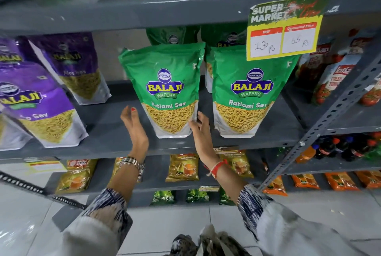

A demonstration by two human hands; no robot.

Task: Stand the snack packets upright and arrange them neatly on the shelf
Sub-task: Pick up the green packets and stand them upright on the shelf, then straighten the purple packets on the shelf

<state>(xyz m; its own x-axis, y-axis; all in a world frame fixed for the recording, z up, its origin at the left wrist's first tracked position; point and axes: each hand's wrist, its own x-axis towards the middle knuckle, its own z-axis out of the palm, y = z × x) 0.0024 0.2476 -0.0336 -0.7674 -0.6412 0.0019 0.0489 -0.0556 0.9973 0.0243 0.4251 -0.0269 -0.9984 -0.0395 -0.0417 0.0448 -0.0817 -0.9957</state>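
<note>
Between the two hands, on the grey shelf (115, 132), stands a green packet (165, 91), upright and facing out. The right hand (201, 130) lies flat against that packet's lower right edge, fingers spread and touching the film, not clenched on it. The left hand (134, 128) is open too, palm turned inward, just beside the packet's lower left corner with a gap showing; it grips nothing. Just beyond the right hand stands a second green packet (243, 95), also upright, near the first but apart from it. More green packets show behind both. Well out past the left hand, the purple packets (41, 107) lean over at a tilt, some overlapping.

The step in hand looks like squaring up the green packet: the hands bracket its base as if steadying it or nudging it into line with its neighbour. That pair seems nearly settled. The next move likely calls for shifting leftward to the leaning purple packets, taking one by both sides and setting its base flat so it stands. The soft film may let a packet slump once freed, so a light check before letting go would help.
</note>
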